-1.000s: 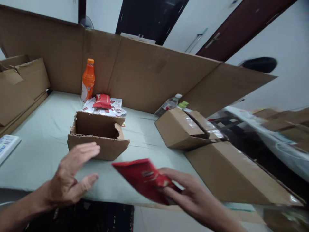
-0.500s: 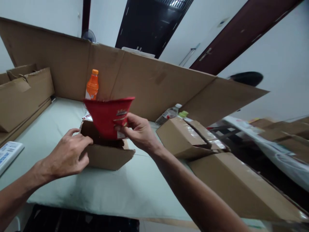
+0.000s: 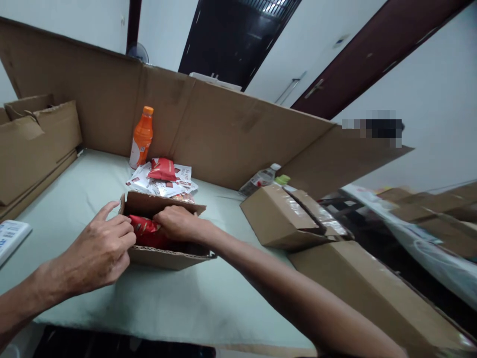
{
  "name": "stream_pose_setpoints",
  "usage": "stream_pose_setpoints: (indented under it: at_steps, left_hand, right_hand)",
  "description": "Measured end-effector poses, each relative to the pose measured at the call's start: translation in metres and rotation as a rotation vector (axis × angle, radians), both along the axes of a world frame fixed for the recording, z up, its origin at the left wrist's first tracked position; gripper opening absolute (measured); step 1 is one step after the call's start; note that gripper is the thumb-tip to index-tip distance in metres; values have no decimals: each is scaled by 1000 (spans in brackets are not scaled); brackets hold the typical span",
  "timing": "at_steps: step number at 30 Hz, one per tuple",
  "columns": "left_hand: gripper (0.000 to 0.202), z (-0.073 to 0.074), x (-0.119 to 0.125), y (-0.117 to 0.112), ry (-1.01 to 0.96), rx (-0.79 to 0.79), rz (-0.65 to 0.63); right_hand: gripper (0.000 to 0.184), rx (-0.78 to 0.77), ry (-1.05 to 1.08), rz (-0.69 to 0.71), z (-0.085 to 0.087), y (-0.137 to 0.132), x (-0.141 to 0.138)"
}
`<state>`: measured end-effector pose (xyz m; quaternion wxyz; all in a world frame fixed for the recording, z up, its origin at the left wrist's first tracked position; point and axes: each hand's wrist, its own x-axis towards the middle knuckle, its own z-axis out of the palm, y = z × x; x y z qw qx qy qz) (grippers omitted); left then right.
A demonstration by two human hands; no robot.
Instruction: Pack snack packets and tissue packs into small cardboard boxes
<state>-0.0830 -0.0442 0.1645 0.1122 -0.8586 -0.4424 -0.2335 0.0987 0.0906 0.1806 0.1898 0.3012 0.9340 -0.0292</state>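
A small open cardboard box (image 3: 167,259) stands on the pale green cloth in front of me. Inside it lies a shiny red snack bag (image 3: 143,231), partly covered by the box walls and my fingers. My right hand (image 3: 177,222) reaches down into the box from the right, closed on the bag's right part, its fingertips hidden. At the box's left end is my left hand (image 3: 102,248), index finger stretched out and the others loosely bent against the edge. Just behind the box, a smaller red packet (image 3: 163,169) rests on white printed pouches (image 3: 166,188).
An orange drink bottle (image 3: 142,136) stands behind the pouches, near a tall cardboard screen (image 3: 223,127). Further cardboard boxes (image 3: 278,216) lie to the right, with a clear bottle (image 3: 261,180) behind them. On the left are a large carton (image 3: 40,144) and a white device (image 3: 13,238).
My right hand has lowered the red bag from above the box into it. The packet and pouches behind now show. My left hand has shifted slightly down and left, index finger straighter.
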Motion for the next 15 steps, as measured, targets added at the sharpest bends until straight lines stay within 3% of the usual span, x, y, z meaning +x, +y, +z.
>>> stream_pose_setpoints:
  at_steps: [4, 7, 9, 12, 15]
  left_hand:
    - [14, 1, -5, 8, -14, -60, -59]
    - [15, -4, -10, 11, -45, -59, -55]
    - [15, -11, -12, 11, -77, -41, -55]
    - [18, -20, -12, 8, -158, -15, -79]
    - [21, -23, -10, 5, -240, -30, -83]
  right_hand:
    - [28, -9, -5, 14, -17, 5, -12]
    - [25, 29, 52, 14, -9, 1, 3]
    - [22, 70, 207, -1, 4, 1, 25]
    - [22, 159, 605, -136, 20, 18, 62]
    - [21, 159, 815, -382, 14, 58, 84]
